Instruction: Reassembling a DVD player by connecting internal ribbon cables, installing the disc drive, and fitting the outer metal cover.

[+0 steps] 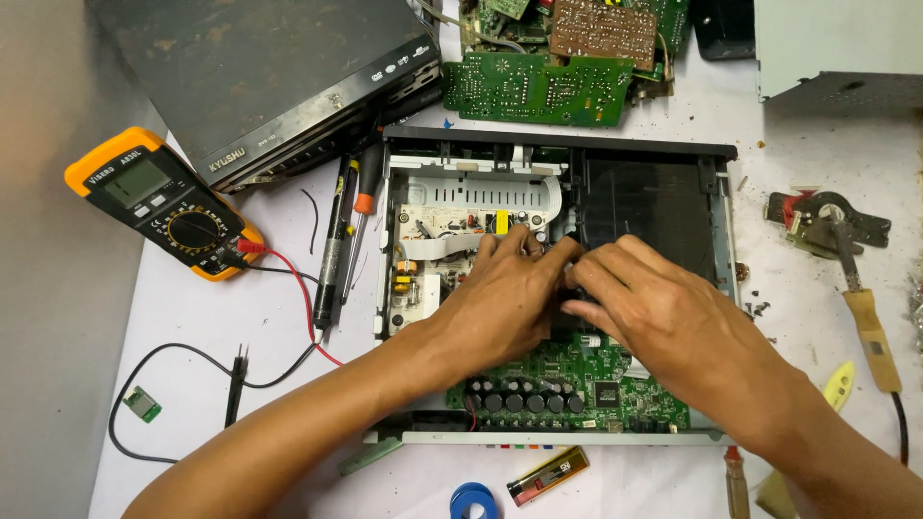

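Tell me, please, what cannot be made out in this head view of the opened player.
- What the fingers grip: left hand and right hand cover it.
- Green circuit board: upper part hidden under both hands.
- Blue tape roll: cut off by bottom edge.
- Multimeter dial setting: too small.

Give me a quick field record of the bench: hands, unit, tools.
left hand: inside the opened player chassis, fingers bent at its middle
right hand: touching the left, fingertips on a dark part; grip unclear
green board: front of chassis, row of black capacitors
multimeter: orange, far left, red and black leads plugged
soldering iron: right of chassis, lying on the table
loose boards: stacked behind chassis
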